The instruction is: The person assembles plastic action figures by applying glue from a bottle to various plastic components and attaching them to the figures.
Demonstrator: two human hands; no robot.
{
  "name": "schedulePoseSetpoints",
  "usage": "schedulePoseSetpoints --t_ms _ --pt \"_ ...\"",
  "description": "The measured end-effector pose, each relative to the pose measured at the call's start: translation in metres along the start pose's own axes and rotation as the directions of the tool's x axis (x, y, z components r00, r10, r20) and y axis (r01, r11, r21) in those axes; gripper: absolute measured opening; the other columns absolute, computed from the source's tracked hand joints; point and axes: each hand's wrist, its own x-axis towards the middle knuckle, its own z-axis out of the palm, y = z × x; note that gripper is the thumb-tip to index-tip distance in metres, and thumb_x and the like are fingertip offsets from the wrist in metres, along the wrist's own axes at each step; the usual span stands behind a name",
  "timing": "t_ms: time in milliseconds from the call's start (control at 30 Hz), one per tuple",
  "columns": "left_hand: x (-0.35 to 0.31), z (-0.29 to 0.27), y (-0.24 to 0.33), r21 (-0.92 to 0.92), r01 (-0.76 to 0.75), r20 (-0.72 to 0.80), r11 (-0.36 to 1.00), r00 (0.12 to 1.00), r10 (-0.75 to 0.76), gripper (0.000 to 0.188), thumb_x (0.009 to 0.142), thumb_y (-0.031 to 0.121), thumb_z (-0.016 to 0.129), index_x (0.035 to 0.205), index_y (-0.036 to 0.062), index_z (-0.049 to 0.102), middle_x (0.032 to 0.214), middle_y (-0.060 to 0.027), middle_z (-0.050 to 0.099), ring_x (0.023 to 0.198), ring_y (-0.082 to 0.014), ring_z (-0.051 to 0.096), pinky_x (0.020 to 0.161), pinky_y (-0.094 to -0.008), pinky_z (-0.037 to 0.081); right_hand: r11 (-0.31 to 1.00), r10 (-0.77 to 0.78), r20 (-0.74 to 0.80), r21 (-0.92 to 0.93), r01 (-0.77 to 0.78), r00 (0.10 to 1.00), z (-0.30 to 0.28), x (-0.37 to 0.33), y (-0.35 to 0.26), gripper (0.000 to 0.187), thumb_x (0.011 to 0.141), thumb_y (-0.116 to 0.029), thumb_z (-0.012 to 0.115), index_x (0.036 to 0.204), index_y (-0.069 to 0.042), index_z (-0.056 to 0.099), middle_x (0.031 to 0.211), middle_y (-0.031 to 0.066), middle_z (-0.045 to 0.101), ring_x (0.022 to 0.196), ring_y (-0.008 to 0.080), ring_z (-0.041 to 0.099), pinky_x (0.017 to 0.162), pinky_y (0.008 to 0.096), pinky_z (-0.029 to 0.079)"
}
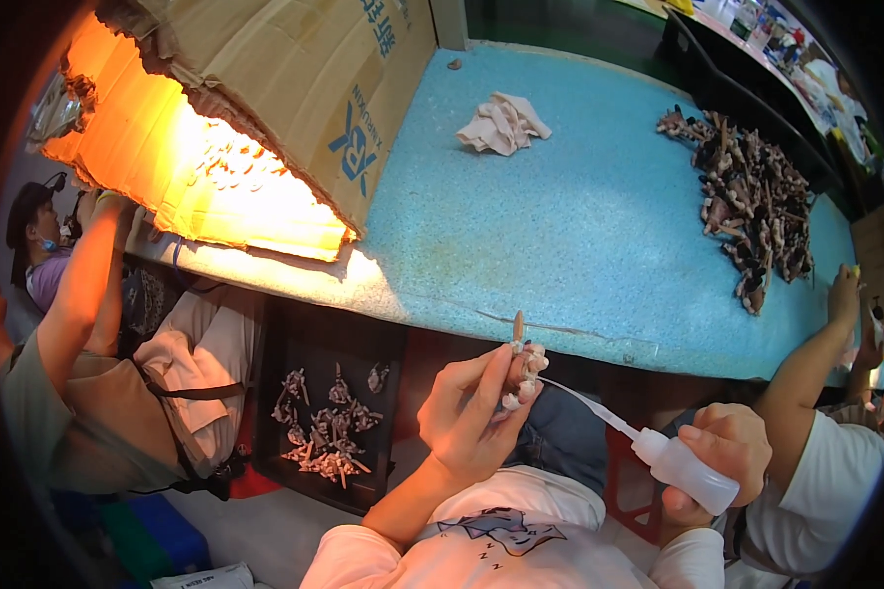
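Note:
Between the thumb and fingers of my left hand (469, 412) is a small figurine (526, 371), brownish with whitish knobs and a pointed tan piece sticking up. My right hand (725, 456) grips a white squeeze bottle (686, 469) with a long thin nozzle. The nozzle's tip points left and reaches the figurine's side; whether it touches cannot be made out. Both hands are over my lap, just off the table's near edge.
A blue table (560, 236) carries a crumpled pale cloth (503, 124) and a pile of similar figurines (756, 196) at right. A cardboard box (295, 88), brightly lit inside, stands left. Below it, a black tray (388, 393) holds more figurines. People sit on both sides.

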Motion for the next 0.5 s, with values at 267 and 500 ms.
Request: schedulePoseSetpoints --t_ms 267,500 --pt "0.000 0.001 -0.001 0.033 -0.042 -0.001 0.999 0.999 0.042 0.049 0.058 -0.006 0.075 0.104 -0.0085 0.058 0.091 -0.0133 0.055 0.070 -0.0176 0.054 0.058 -0.0248 0.044 0.999 -0.025 0.099 -0.019 0.027 0.995 -0.007 0.003 -0.002 0.042 0.063 -0.041 0.074 0.078 -0.005 0.060 0.049 -0.0005 0.038 0.043 0.0149 0.043 0.041 0.0263 0.032" --pt "-0.004 0.000 -0.005 0.009 -0.043 0.003 0.999 0.999 0.043 0.050 0.059 -0.007 0.075 0.105 -0.0083 0.057 0.092 -0.0131 0.055 0.071 -0.0165 0.055 0.059 -0.0240 0.046 0.952 -0.304 0.104 0.013 0.305 0.947 -0.002 0.009 0.014 0.049 0.073 -0.041 0.067 0.081 0.007 0.057 0.046 -0.0005 0.041 0.034 0.0097 0.037 0.032 0.0214 0.031"
